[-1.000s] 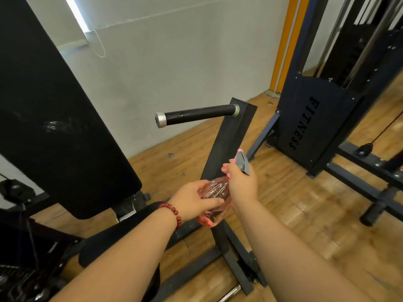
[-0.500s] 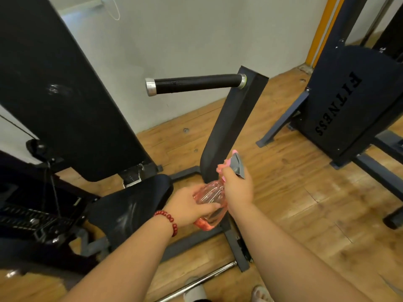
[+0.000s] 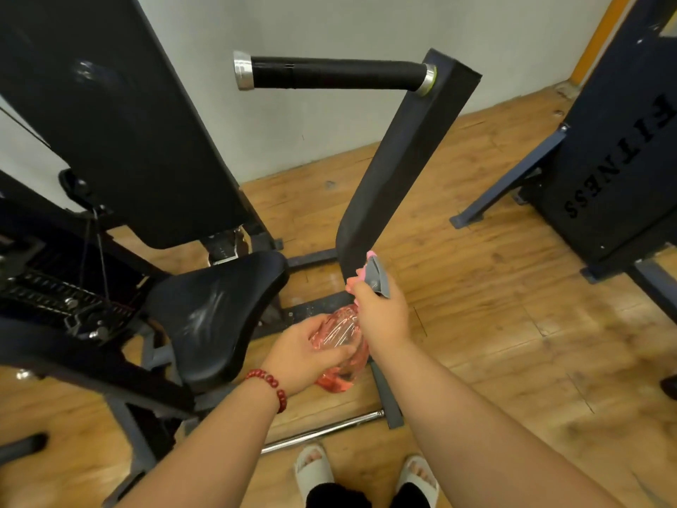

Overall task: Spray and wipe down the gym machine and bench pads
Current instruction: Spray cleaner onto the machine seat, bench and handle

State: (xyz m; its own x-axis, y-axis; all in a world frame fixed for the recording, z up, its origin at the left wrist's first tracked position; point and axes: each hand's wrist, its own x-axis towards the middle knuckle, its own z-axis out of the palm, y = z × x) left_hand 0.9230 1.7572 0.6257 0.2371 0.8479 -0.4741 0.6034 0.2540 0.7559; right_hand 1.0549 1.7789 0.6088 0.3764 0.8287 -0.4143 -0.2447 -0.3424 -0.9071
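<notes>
Both hands keep hold of the pink spray bottle (image 3: 340,342), left hand (image 3: 304,355) curled round its body, right hand (image 3: 381,313) round the grey trigger (image 3: 377,278); the view has tipped down, so the streaked seat pad (image 3: 216,309) now lies just left, likely next for wiping.

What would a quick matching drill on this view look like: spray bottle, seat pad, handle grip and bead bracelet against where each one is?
Things:
1. spray bottle
2. seat pad
3. handle grip
4. bead bracelet

Places:
a. gripped by the left hand and the right hand
b. jutting sideways from the top of the slanted post
c. around the wrist behind the left hand
d. below the back pad, streaked

Pairs: 1-a, 2-d, 3-b, 4-c
</notes>
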